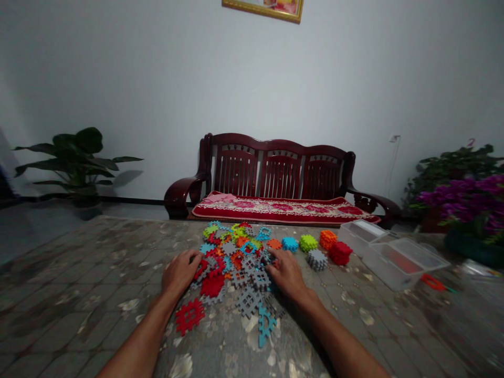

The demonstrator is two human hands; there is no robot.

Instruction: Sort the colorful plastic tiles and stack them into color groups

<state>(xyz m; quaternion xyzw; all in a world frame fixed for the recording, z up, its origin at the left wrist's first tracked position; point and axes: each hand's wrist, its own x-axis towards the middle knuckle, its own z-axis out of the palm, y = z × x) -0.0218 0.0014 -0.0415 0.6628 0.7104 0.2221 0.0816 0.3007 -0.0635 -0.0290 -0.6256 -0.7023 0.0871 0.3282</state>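
A heap of flat, toothed plastic tiles [232,257] in red, grey, blue, green and orange lies on the table [79,294] in front of me. My left hand [181,272] rests on the heap's left edge, its fingers curled over red tiles. On the right side, my right hand [286,272] lies with fingers bent down among grey tiles. Whether either hand grips a tile is hidden. Assembled cubes stand behind: blue [290,244], green [308,242], orange [327,239], grey [317,259], red [340,253]. A loose red tile [189,316] and a blue one [266,325] lie nearer to me.
A clear plastic box [401,262] with its lid [360,233] stands at the right. An orange tool [433,282] lies beside it. Purple flowers [472,199] are at the far right. Beyond the table are a wooden bench [275,178] and a potted plant [79,163].
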